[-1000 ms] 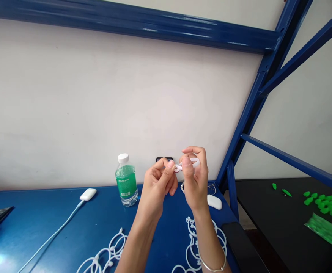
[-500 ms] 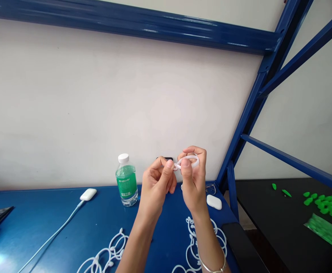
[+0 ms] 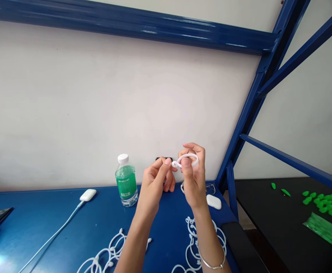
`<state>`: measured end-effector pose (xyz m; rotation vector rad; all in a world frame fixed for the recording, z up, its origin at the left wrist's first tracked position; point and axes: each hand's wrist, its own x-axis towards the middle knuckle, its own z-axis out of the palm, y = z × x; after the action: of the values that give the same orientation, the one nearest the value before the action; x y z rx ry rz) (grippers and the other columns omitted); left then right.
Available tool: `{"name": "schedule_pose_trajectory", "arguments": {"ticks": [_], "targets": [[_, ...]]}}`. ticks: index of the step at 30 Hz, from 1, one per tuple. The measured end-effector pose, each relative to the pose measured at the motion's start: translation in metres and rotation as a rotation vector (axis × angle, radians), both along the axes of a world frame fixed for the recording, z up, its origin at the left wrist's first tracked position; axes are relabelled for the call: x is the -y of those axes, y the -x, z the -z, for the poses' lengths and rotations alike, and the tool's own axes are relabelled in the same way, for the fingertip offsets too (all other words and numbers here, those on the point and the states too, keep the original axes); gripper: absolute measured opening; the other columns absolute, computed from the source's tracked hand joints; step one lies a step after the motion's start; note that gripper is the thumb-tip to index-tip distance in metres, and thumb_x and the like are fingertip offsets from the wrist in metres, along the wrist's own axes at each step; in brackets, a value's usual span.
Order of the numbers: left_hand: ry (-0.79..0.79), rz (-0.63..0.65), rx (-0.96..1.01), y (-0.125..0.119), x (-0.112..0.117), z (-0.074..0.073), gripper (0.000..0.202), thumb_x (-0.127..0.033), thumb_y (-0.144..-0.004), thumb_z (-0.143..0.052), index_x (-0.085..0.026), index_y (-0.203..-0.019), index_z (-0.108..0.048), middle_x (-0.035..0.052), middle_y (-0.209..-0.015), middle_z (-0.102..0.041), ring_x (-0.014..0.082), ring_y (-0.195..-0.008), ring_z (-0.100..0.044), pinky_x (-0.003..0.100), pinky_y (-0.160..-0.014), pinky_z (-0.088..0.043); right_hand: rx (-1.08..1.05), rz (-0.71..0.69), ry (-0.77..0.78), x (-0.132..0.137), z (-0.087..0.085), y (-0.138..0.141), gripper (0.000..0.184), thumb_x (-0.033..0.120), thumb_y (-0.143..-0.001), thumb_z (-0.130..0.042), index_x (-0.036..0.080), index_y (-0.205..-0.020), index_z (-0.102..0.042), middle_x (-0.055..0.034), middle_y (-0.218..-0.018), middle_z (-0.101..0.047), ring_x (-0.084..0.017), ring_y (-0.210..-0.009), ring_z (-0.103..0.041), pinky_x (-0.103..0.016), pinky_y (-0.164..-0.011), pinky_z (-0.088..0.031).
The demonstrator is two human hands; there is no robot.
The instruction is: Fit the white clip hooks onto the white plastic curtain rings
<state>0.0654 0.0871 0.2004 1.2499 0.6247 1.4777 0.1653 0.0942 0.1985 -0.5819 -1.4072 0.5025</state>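
Both hands are raised above the blue table, holding one small white plastic ring between them. My right hand pinches the ring with thumb and curled fingers, the loop lying across its fingertips. My left hand pinches the ring's left end between thumb and forefinger. A thin bracelet circles my right wrist. More white rings lie linked on the table below my forearms, one bunch at lower left and one at lower right.
A green-labelled bottle with a white cap stands by the wall. A white charger with cable lies to the left, a white case to the right. Blue rack posts rise on the right. Green pieces lie on the black table.
The ring has tipped up slightly between my fingers and both hands have risen a little. Everything on the table stays where it was.
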Motion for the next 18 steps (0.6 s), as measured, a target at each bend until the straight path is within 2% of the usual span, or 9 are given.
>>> {"name": "schedule_pose_trajectory", "arguments": {"ticks": [4, 8, 14, 18], "targets": [[-0.013, -0.003, -0.042, 0.003, -0.001, -0.001, 0.049, -0.046, -0.09, -0.054, -0.017, -0.052, -0.04, -0.0047, -0.042, -0.037, 0.0077, -0.044, -0.043, 0.02, -0.049, -0.036, 0.065, -0.062, 0.022, 0.002, -0.001, -0.002, 0.031, 0.037, -0.096, -0.046, 0.029, -0.125, -0.04, 0.0017, -0.087, -0.054, -0.008, -0.059, -0.053, -0.02, -0.052, -0.046], [-0.026, -0.012, -0.036, 0.005, -0.001, -0.002, 0.047, -0.047, -0.09, -0.054, -0.018, -0.055, -0.041, -0.0046, -0.043, -0.039, 0.0079, -0.046, -0.044, 0.02, -0.05, -0.036, 0.132, -0.11, 0.029, 0.004, -0.003, -0.003, 0.034, 0.035, -0.096, -0.048, 0.029, -0.128, -0.039, 0.001, -0.091, -0.054, -0.009, -0.064, -0.055, -0.022, -0.054, -0.049], [-0.001, -0.023, -0.014, 0.01, 0.0, -0.005, 0.036, -0.048, -0.088, -0.057, -0.017, -0.071, -0.053, -0.0074, -0.042, -0.039, 0.0065, -0.042, -0.039, 0.018, -0.047, -0.035, 0.308, 0.036, -0.011, 0.003, -0.007, -0.008, 0.037, 0.029, -0.091, -0.056, 0.027, -0.127, -0.046, -0.0019, -0.101, -0.057, -0.012, -0.073, -0.055, -0.027, -0.064, -0.051], [0.009, -0.023, -0.009, 0.012, -0.001, -0.005, 0.032, -0.049, -0.086, -0.059, -0.017, -0.084, -0.059, -0.0083, -0.042, -0.038, 0.0073, -0.042, -0.04, 0.018, -0.047, -0.035, 0.385, 0.073, -0.035, 0.001, -0.007, -0.01, 0.034, 0.025, -0.091, -0.057, 0.028, -0.124, -0.049, -0.0017, -0.101, -0.059, -0.012, -0.072, -0.055, -0.028, -0.066, -0.051]]}}
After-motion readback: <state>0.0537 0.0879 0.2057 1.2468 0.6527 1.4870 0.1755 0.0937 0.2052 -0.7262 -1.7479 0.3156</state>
